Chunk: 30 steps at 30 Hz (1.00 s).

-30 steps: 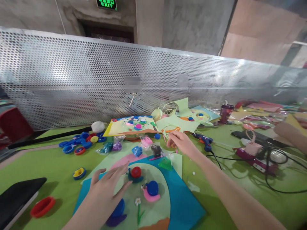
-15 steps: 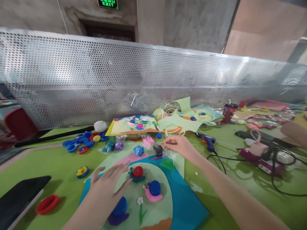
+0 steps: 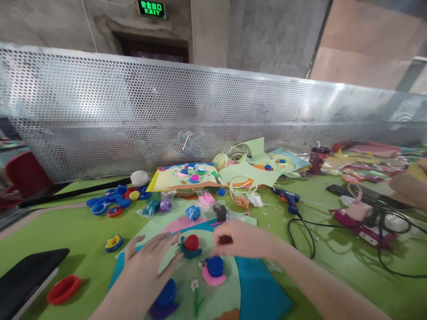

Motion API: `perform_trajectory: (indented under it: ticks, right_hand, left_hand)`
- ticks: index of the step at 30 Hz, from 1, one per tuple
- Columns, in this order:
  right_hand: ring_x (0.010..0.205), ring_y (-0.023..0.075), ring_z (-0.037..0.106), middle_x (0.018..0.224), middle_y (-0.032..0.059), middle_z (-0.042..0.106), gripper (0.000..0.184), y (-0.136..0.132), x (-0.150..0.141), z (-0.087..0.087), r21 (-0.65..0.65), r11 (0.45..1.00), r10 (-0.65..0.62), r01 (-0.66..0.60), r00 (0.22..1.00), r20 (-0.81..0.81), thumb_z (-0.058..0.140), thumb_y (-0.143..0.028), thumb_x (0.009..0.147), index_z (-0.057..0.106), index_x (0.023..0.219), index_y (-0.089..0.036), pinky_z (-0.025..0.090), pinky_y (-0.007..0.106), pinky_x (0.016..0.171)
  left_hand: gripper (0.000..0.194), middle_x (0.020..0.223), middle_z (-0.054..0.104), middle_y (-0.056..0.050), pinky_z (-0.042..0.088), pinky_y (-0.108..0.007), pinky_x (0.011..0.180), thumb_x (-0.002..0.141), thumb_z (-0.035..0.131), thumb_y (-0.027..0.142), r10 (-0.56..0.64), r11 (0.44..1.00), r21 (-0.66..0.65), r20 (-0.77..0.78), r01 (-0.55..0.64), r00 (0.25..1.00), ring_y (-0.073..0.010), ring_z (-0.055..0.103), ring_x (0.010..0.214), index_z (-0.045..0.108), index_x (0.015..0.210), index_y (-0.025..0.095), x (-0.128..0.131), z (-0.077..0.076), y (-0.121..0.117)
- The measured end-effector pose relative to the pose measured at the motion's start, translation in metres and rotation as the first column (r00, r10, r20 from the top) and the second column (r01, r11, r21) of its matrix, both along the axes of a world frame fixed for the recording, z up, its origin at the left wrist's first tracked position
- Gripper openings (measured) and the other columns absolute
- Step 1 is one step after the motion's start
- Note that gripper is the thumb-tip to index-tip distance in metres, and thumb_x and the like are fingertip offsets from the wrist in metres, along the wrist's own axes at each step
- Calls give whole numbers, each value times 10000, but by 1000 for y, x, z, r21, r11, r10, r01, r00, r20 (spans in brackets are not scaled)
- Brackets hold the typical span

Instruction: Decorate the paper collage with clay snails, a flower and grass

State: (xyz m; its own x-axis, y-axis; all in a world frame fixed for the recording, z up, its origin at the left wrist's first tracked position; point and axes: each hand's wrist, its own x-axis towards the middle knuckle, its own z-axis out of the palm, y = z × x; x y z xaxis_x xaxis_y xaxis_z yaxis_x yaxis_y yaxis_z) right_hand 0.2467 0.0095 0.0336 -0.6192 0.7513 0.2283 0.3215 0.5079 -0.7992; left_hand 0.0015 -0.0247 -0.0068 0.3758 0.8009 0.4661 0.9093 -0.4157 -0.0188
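My left hand (image 3: 145, 262) lies over the left part of a pale green and blue paper picture (image 3: 263, 284), fingers spread and holding nothing I can see. My right hand (image 3: 243, 240) is above the picture's upper right, fingers curled together and blurred; whatever they pinch is hidden. Below its fingertips is a pink clay snail with a blue cap shell (image 3: 214, 269). Between the hands sits a teal snail with a red cap shell (image 3: 191, 246). Partly behind my left hand is a purple snail with a blue cap (image 3: 167, 295). A white clay flower (image 3: 195, 285) stands lower down.
Bagged black clay (image 3: 219, 212) and blue clay (image 3: 192, 213) lie beyond the picture. Bottle caps (image 3: 113, 195) are heaped at left, near a black tablet-like slab (image 3: 30, 275). A glue gun (image 3: 288, 198) and corded power strip (image 3: 363, 226) lie right. Another person's hand (image 3: 408, 189) shows far right.
My right hand has come back from beside the bagged black clay to over the picture, its fingers now curled. The green clay near the picture's top edge is now covered. My left hand stays put.
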Motion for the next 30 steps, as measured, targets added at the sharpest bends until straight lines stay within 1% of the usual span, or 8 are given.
perform_trajectory:
  ticks: [2,4,8,11,14,18,24,30]
  right_hand:
    - [471,91,515,544,-29,584,211,-1,7,9,15,999,38,-37,995,-97,758,-350,618,641,605,-175,398,200,440]
    - [528,97,535,615,-14,602,286,10,29,21,54,990,-114,134,956,-272,649,-481,720,643,684,-197,445,218,492]
    - [519,69,471,744,-13,595,383,48,96,32,17,823,-481,567,714,-509,392,-555,876,596,918,-233,431,200,474]
    - [646,104,553,895,39,598,325,70,123,18,-27,711,-630,703,620,-469,449,-433,907,556,1050,-161,484,250,545]
    - [906,183,590,1097,76,569,291,80,115,-5,11,708,-679,707,684,-265,526,-313,893,533,1131,-145,510,373,756]
    - [945,190,580,1132,80,560,281,79,81,-25,137,772,-632,620,772,65,519,-308,897,537,1134,-158,498,391,796]
    - [943,190,580,1116,77,567,272,64,50,-27,287,856,-516,431,755,405,525,-311,893,548,1113,-153,494,393,799]
    - [908,186,584,967,62,622,172,60,46,-24,370,859,-502,353,721,478,549,-268,871,606,959,-131,469,380,808]
  left_hand:
    - [259,1022,714,-55,387,-554,866,842,430,290,10,1000,2,7,-10,1000,-286,656,952,601,1036,270,-2,0,0]
    - [259,1028,712,-50,382,-555,868,844,436,306,11,1000,-7,12,-11,1000,-285,654,955,596,1045,282,-3,-1,0]
    - [255,1050,704,-47,355,-546,901,849,450,334,5,999,-38,23,-4,1000,-277,642,976,595,1056,298,-4,-4,1]
    - [235,1017,714,-45,342,-533,913,843,469,333,11,998,-54,33,-9,999,-277,645,962,617,1023,301,-3,-8,4]
    - [223,1001,719,-36,338,-542,898,838,471,322,21,998,-57,36,-19,999,-287,649,953,629,995,305,-3,-9,5]
    - [213,1013,718,-20,336,-526,890,821,491,330,34,998,-50,28,-33,999,-284,649,958,631,980,310,-6,-8,5]
    - [238,1014,718,-24,337,-508,893,813,473,283,68,994,-83,2,-67,998,-278,647,963,640,981,308,-6,-8,8]
    - [294,1014,693,-89,397,-484,872,890,361,137,237,961,-130,-56,-243,970,-268,619,989,598,1055,195,-26,17,7]
